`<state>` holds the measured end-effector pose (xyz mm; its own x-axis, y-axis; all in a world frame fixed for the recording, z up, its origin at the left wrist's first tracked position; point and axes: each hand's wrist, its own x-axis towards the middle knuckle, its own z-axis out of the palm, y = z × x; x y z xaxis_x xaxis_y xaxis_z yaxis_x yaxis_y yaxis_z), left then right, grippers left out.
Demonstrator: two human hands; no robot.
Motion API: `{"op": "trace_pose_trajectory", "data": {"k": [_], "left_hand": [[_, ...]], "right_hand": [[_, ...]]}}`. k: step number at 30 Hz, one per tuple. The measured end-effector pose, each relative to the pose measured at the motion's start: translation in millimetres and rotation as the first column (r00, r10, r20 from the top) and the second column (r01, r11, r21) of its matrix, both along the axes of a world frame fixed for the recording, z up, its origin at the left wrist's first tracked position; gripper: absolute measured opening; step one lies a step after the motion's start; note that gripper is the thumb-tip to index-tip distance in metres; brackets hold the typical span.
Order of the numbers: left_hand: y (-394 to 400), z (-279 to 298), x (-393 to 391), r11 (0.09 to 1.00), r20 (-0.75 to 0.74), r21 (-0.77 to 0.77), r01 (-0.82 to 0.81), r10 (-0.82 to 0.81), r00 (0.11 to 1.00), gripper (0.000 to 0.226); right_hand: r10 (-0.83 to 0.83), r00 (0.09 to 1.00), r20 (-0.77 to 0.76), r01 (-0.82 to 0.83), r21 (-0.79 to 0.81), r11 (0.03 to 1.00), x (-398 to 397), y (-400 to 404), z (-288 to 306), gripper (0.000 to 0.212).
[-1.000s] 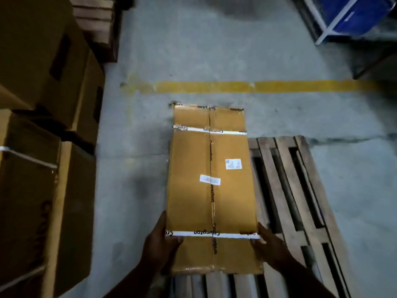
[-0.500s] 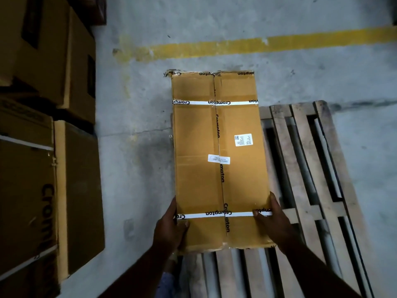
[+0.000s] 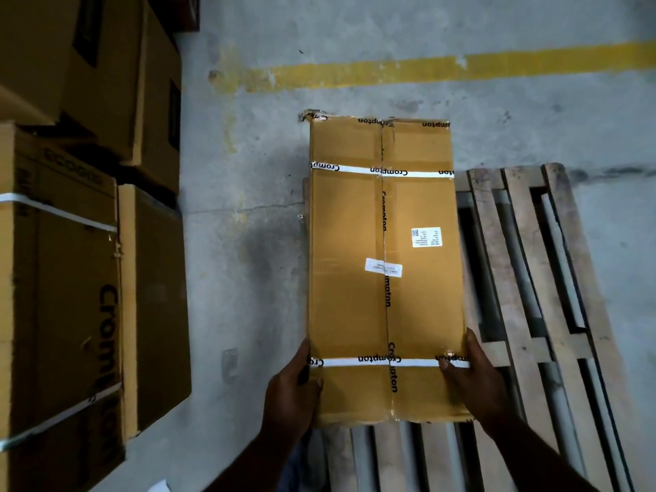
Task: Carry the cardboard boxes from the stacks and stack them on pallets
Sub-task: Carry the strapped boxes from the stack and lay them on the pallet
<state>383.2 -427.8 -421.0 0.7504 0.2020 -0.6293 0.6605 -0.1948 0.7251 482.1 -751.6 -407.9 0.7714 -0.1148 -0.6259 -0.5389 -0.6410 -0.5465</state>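
Observation:
A long brown cardboard box (image 3: 385,264) with two white printed straps and two white labels lies lengthwise over the left part of a wooden pallet (image 3: 525,314). My left hand (image 3: 293,392) grips its near left edge with the thumb on top. At the near right edge my right hand (image 3: 472,378) holds the box, thumb over the near strap. The box's far end reaches past the pallet's far edge over the concrete floor. Whether the box rests fully on the slats I cannot tell.
Stacks of brown cardboard boxes (image 3: 71,278) fill the left side, some with white straps. A yellow painted line (image 3: 426,69) crosses the grey concrete floor beyond the box. The pallet's open slats (image 3: 497,278) lie bare to the right of the box.
The view has tilted down and shifted closer, so the box and pallet sit higher in frame. Both hands keep the same hold on the box's near end.

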Motion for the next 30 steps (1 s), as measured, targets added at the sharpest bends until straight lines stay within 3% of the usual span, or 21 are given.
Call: {"op": "trace_pose_trajectory", "data": {"k": [6, 9, 13, 17, 23, 27, 30], "left_hand": [[7, -10, -18, 0.993, 0.035, -0.106, -0.042, 0.046, 0.998, 0.073], [14, -16, 6, 0.979, 0.018, -0.178, 0.098, -0.096, 0.995, 0.097], [12, -12, 41, 0.966, -0.097, -0.245, 0.078, -0.105, 0.990, 0.125], [16, -12, 34, 0.973, -0.119, -0.228, 0.040, -0.069, 0.990, 0.112], [20, -11, 34, 0.965, -0.089, -0.237, 0.108, -0.132, 0.987, 0.105], [24, -2, 39, 0.984, -0.167, -0.145, 0.102, -0.126, 0.978, 0.112], [28, 23, 39, 0.995, -0.260, 0.023, 0.098, -0.089, 0.962, 0.105]], "right_hand": [[0.109, 0.993, 0.034, -0.110, 0.022, 0.994, 7, 7, -3, 0.078], [0.082, 0.997, -0.006, -0.082, 0.005, 0.997, 12, 15, -14, 0.081], [0.019, 0.997, -0.070, -0.021, -0.020, 1.000, 3, 18, -17, 0.092], [0.036, 0.996, -0.077, -0.038, -0.017, 0.999, -2, 20, -20, 0.100], [0.031, 0.998, -0.055, -0.034, -0.050, 0.998, 0, 20, -29, 0.100], [0.029, 0.999, 0.034, -0.021, -0.196, 0.980, -3, 32, -20, 0.099], [-0.023, 0.962, 0.271, 0.088, -0.231, 0.969, -13, 52, 16, 0.070]]}}
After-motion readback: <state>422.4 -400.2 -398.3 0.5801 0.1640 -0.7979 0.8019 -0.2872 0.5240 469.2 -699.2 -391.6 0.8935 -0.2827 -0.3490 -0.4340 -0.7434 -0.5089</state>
